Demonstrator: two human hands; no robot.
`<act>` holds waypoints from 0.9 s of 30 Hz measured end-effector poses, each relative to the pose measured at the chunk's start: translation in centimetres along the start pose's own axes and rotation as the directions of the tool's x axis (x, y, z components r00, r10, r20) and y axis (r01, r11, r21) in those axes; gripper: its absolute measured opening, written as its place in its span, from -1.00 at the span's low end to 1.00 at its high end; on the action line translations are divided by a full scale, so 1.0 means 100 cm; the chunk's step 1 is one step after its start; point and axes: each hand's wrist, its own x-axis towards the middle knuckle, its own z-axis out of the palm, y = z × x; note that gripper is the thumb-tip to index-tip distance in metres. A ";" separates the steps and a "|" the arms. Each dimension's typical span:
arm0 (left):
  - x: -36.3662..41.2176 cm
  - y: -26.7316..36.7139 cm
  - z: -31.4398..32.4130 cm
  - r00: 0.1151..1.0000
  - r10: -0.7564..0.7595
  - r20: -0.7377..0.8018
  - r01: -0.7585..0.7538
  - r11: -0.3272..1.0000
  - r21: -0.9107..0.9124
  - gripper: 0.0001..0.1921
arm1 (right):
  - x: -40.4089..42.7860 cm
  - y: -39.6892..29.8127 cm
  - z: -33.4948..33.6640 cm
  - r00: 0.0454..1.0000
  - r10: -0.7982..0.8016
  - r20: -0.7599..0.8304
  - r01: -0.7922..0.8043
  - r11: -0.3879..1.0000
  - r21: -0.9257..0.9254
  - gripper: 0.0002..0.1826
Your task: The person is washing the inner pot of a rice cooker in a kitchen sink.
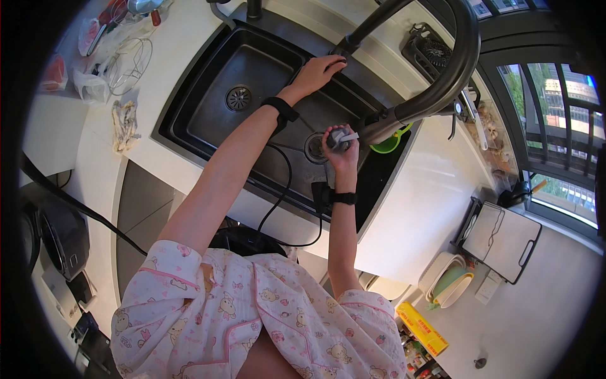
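My left hand (317, 76) reaches across the sink to the base of the dark pull-down faucet (461, 61). Its thumb and fingers pinch the small faucet lever (343, 60), which they mostly cover. Over the right part of the dark double sink (213, 135), my right hand (348, 154) is cupped around a small, round, dark-grey object (337, 140) with a whitish strip sticking out. I cannot tell exactly what the object is. The faucet's spray head (378, 128) hangs just right of it. No water stream can be made out.
A bright green plastic utensil (386, 145) lies in the sink behind the spray head. A crumpled cloth (125, 125) and a wire whisk (130, 66) rest on the left counter. Black cable (289, 175) loops by my right wrist. A cutting board (502, 234) stands at right.
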 end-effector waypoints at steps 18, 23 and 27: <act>0.000 0.003 -0.001 0.999 0.044 -0.012 -0.043 0.997 0.061 -0.70 | -0.002 0.002 0.002 0.996 0.032 -0.082 -0.035 0.999 -0.032 -0.79; 0.001 -0.002 0.000 0.999 0.033 -0.017 -0.032 0.998 0.048 -0.70 | -0.007 0.007 0.008 0.995 0.083 -0.052 -0.086 0.995 -0.056 -0.75; 0.000 -0.007 0.002 0.988 0.140 -0.065 -0.136 0.988 0.068 -0.75 | -0.013 0.014 0.019 0.995 0.077 -0.063 -0.084 0.989 -0.120 -0.71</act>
